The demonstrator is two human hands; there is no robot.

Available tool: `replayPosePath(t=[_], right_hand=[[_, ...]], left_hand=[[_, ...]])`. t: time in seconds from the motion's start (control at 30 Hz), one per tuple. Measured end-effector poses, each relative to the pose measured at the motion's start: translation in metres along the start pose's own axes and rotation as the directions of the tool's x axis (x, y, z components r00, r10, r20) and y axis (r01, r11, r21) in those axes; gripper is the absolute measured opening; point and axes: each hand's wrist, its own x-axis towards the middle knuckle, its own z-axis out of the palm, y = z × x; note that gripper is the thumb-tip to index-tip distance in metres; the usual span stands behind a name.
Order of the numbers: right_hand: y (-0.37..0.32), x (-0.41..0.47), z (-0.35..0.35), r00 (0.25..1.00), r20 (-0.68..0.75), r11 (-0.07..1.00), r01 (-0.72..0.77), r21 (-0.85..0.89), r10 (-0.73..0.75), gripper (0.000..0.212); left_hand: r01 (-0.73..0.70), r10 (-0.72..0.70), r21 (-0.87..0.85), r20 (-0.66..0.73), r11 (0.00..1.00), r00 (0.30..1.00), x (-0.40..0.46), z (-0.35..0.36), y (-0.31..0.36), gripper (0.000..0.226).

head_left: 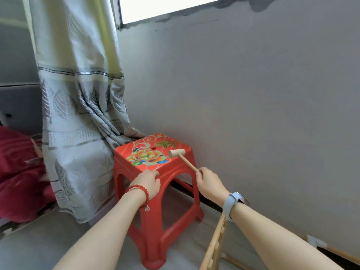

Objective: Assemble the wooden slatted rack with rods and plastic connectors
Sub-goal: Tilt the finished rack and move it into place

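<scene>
Mallet time, stool doing duty as a side table.

Right hand (209,184) wrapped round the tail end of the wooden mallet (183,157) handle, fingers curled tight on it, head lying flat on the seat of the red plastic stool (155,195) near the far right corner. Probably parked there to keep it within reach, and looks like either picking it up or putting it down, can't say which. Left hand (148,182) gripping the near rim of the seat, fingers hooked over the edge, likely to stop a light stool skidding. Slatted wooden rack piece (215,244) down at the bottom, tilted, just under the right forearm, nowhere near finished from this angle. One loose wooden rod (236,263) on the floor beside it. No plastic connectors visible. Leaf-print curtain (78,114) draped against the stool's far side.
</scene>
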Motion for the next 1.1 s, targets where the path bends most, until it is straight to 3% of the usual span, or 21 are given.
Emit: replayPosePath(t=[0.13, 0.3, 0.4, 0.5, 0.6, 0.67, 0.77, 0.87, 0.97, 1.1], right_hand=[[-0.025, 0.047, 0.057, 0.997, -0.07, 0.999, 0.029, 0.016, -0.027, 0.028], [-0.049, 0.101, 0.127, 0.989, -0.149, 0.993, 0.012, 0.116, 0.006, 0.025], [-0.048, 0.126, 0.151, 0.979, -0.195, 0.99, 0.086, 0.112, -0.063, 0.026], [-0.041, 0.138, 0.162, 0.973, -0.198, 0.991, 0.128, 0.033, -0.119, 0.034], [-0.035, 0.131, 0.156, 0.979, -0.154, 0.984, 0.147, 0.103, -0.13, 0.042], [-0.027, 0.116, 0.145, 0.98, -0.139, 0.984, 0.154, 0.093, -0.14, 0.041], [-0.008, 0.079, 0.119, 0.989, -0.111, 0.995, 0.098, 0.021, -0.095, 0.034], [0.022, 0.028, 0.08, 0.992, -0.12, 0.998, -0.019, 0.059, 0.026, 0.03], [0.061, -0.028, 0.041, 0.984, -0.133, 0.992, -0.106, 0.074, 0.116, 0.029], [0.143, -0.118, -0.027, 0.925, -0.267, 0.962, -0.27, 0.039, 0.27, 0.027]], left_hand=[[0.018, -0.018, 0.005, -0.058, 1.0, 0.998, 0.035, 0.02, -0.039, 0.048], [-0.087, 0.085, -0.007, -0.114, 0.996, 0.99, 0.089, 0.056, -0.087, 0.048], [-0.212, 0.139, -0.18, -0.351, 0.961, 0.926, 0.099, 0.086, -0.105, 0.043], [-0.328, 0.164, -0.236, -0.524, 0.915, 0.836, 0.1, 0.102, -0.114, 0.047], [-0.331, 0.152, -0.228, -0.566, 0.916, 0.81, 0.099, 0.11, -0.112, 0.042], [-0.278, 0.125, -0.213, -0.539, 0.937, 0.833, 0.096, 0.11, -0.109, 0.039], [-0.146, 0.034, -0.215, -0.453, 0.966, 0.891, 0.09, 0.098, -0.095, 0.04], [-0.132, -0.025, -0.282, -0.492, 0.95, 0.87, 0.065, 0.084, -0.057, 0.04], [-0.302, 0.109, -0.311, -0.511, 0.901, 0.853, 0.032, 0.09, 0.005, 0.038], [-0.529, 0.412, -0.349, -0.357, 0.774, 0.838, -0.023, 0.137, 0.122, 0.037]])
